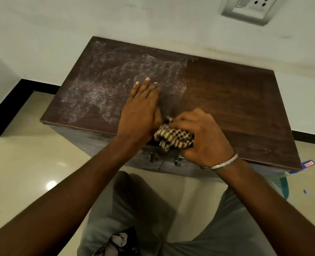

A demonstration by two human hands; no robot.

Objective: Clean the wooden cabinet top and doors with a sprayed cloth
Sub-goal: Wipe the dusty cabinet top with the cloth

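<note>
Checkered brown-and-cream cloth (173,138) bunched in right hand's (202,139) curled fingers at dark wooden cabinet top's (227,100) front edge, left hand (142,111) flat, fingers straight.

Cabinet top (227,100): dark brown wood grain, whitish speckled film on its left half. Cloth (173,138): cream-and-brown check. Bangle (225,162): silver.

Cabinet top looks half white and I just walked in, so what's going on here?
A person is cleaning the wooden cabinet top. The right hand grips a bunched checked cloth at the front edge, while the left hand lies flat on the wood beside it. The right half looks dark and clean; a whitish film covers the left half.
</note>
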